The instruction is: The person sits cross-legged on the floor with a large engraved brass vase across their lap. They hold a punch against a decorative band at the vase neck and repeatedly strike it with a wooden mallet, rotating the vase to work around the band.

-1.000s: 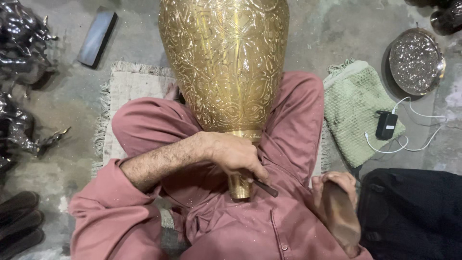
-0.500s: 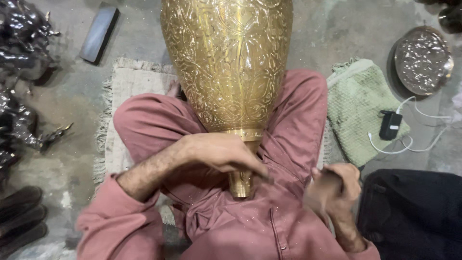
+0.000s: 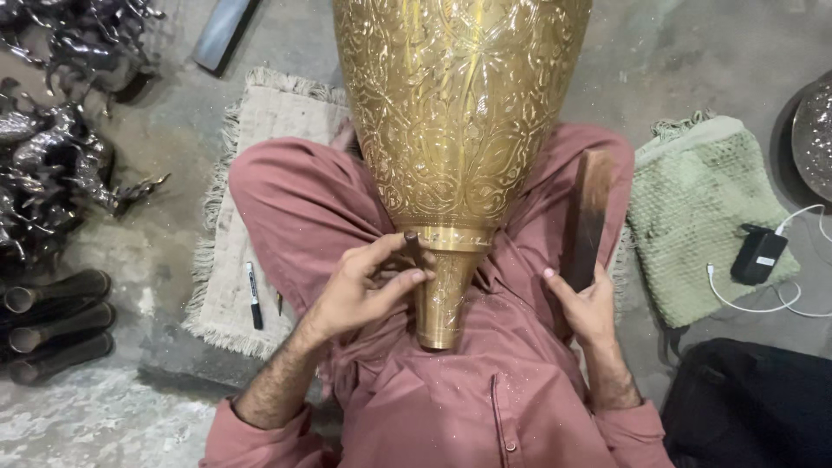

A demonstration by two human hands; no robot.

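Brass fills the frame: a large engraved golden metal vase lies across the lap of a seated person in dusty-pink clothes, its narrow neck pointing to 6 o'clock. The left hand, at 9 o'clock of the neck, pinches a small dark punch-like tool against the collar. The right hand, at 3 o'clock, closes around a long dark wooden block. A fringed beige mat with a black marker pen lies on the floor at 9 o'clock.

Left of you: fringed beige mat with black marker, dark metal figurines. Right of you: green knitted cloth carrying black charger with white cable.
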